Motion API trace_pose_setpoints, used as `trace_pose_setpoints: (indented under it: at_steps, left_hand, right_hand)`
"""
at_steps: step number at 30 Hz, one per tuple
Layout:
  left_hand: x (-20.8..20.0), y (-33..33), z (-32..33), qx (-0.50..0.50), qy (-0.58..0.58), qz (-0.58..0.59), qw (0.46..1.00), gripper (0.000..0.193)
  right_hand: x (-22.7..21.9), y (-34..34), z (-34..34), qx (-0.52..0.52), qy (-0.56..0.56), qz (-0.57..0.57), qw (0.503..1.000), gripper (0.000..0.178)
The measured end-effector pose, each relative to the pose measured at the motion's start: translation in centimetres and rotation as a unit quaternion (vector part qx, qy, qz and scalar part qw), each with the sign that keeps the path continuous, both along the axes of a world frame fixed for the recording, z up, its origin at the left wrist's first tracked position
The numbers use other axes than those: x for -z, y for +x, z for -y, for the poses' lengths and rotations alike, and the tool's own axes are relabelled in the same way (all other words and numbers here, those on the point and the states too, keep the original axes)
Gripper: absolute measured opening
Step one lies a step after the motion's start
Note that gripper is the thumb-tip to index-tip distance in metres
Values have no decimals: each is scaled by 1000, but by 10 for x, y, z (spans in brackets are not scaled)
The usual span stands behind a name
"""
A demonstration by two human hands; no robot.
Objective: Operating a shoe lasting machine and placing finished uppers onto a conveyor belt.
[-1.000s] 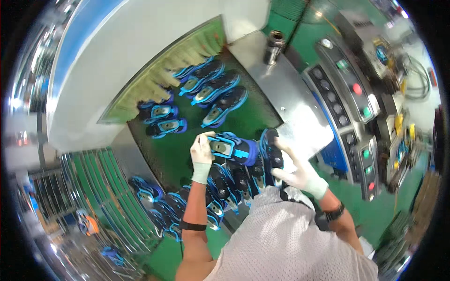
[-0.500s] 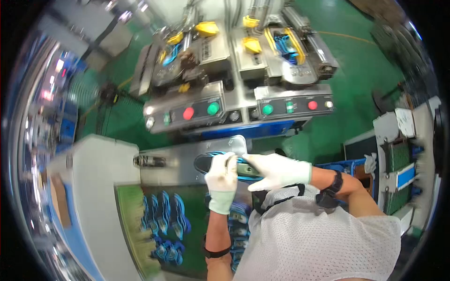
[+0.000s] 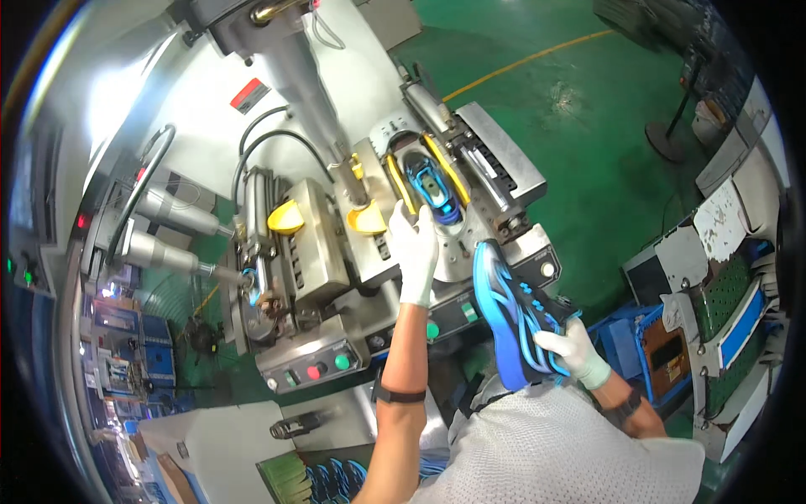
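My right hand [image 3: 573, 354], in a white glove, is closed on the heel end of a black and blue shoe [image 3: 510, 312]. Its toe points up and away from me, and the thick blue sole faces left. My left hand [image 3: 416, 256], also gloved, reaches over the press machine [image 3: 369, 244]. Its fingers are apart with nothing in them, beside the yellow pad [image 3: 400, 183] of the right-hand station. Between that station's two yellow pads sits another blue shoe [image 3: 432, 186]. Whether my left fingertips touch the pad, I cannot tell.
A control panel [image 3: 315, 361] with green and red buttons runs along the machine's front. Nearer me are a metal tray [image 3: 357, 428] and several blue shoes [image 3: 336, 479] on a green surface. At the right stand a blue crate [image 3: 620, 340] and a rack [image 3: 714, 294].
My view has turned toward the machine. Both hands were together on a shoe above the tray; now my left hand is at the machine and my right holds a shoe to the right.
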State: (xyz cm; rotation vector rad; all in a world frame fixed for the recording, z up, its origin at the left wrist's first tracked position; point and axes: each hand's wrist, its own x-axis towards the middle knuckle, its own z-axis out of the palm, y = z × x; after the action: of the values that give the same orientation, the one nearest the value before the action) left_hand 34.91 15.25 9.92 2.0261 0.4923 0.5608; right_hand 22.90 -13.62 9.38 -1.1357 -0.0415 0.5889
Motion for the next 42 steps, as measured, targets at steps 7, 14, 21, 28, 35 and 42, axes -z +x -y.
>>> trace_pose_setpoints:
  at_steps: [7, 14, 21, 28, 35, 42]
  left_hand:
    - [132, 147, -21, -102, 62, -120, 986, 90]
    - [103, 132, -88, 8, -137, -55, 989, 40]
    - [26, -77, -79, 55, -340, 60, 937, 54]
    - [3, -311, -59, -40, -292, -84, 952, 62]
    - [107, -480, 15, -313, -179, -161, 919, 63]
    - [188, -506, 46, -438, -31, -236, 867, 65]
  right_hand:
    - [16, -11, 54, 134, -42, -44, 989, 67]
    - [10, 17, 31, 151, -12, -56, 987, 53]
    - [-25, 93, -40, 63, -59, 23, 996, 43]
    - [24, 312, -220, -143, -105, 34, 984, 21]
    - [105, 348, -305, -64, -557, 407, 722, 51]
    - [118, 346, -288, -106, -533, 352, 762, 82]
